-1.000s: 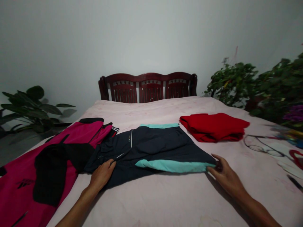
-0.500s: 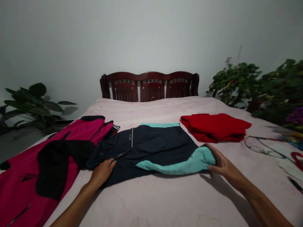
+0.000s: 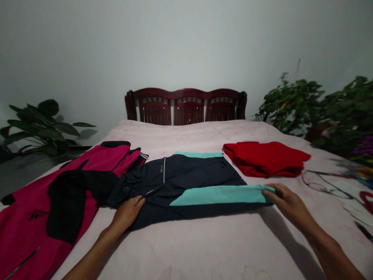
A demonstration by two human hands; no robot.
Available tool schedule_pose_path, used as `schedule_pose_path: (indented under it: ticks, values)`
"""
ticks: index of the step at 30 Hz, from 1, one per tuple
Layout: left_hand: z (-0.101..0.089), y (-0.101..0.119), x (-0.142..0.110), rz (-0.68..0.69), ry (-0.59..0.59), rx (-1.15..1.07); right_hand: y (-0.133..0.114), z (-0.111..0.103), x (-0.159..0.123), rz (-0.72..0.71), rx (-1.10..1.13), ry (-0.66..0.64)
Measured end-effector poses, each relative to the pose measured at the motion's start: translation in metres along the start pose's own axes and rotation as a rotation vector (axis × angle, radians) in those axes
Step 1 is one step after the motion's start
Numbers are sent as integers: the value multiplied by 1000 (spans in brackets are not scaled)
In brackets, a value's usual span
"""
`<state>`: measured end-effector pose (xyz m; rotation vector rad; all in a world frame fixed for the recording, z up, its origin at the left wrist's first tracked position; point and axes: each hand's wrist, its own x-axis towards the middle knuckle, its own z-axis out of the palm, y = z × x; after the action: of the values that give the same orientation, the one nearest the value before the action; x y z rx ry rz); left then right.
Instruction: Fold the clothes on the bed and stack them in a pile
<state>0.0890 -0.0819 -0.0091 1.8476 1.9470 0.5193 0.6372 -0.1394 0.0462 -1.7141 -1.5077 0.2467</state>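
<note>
A navy zip jacket with aqua panels (image 3: 186, 175) lies flat at the middle of a pale pink bedspread (image 3: 204, 249), with one aqua-banded sleeve (image 3: 221, 195) laid straight across its front. The right hand (image 3: 287, 202) pinches the end of that sleeve narrowly between thumb and fingers, while the left hand (image 3: 126, 214) rests open, fingers together, on the jacket's lower edge. At one o'clock, a red cloth garment (image 3: 264, 158) sits neatly folded; at nine o'clock, a magenta-and-black jacket (image 3: 101, 161) lies spread out, unfolded. Small logos on both jackets are too small to read.
</note>
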Motion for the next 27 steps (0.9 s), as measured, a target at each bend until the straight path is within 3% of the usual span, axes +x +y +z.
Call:
schedule_pose_path:
  ticks: [2,4,7,11,14,18,21,24,27]
  values:
    - [0,0,1,27,3,-25,-1,5,9,-66,-34,55]
    - [0,-2,2,58,16,-52,-1,10,23,-38,-2,65]
    - [1,-4,2,56,54,-41,2,26,48,19,-49,-25]
    - [4,0,-3,-28,37,113,14,66,64,22,-442,-243]
    - [4,8,-8,-76,11,243,17,90,60,40,-701,-274]
    - [0,16,-13,-62,-14,322,3,93,65,-143,-847,-182]
    - [1,15,-16,-29,11,300,-20,100,83,-333,-778,-157]
    - [6,9,-17,2,49,242,-46,125,105,-557,-661,-270]
    - [7,0,-17,75,32,142,-68,156,120,-668,-669,-432]
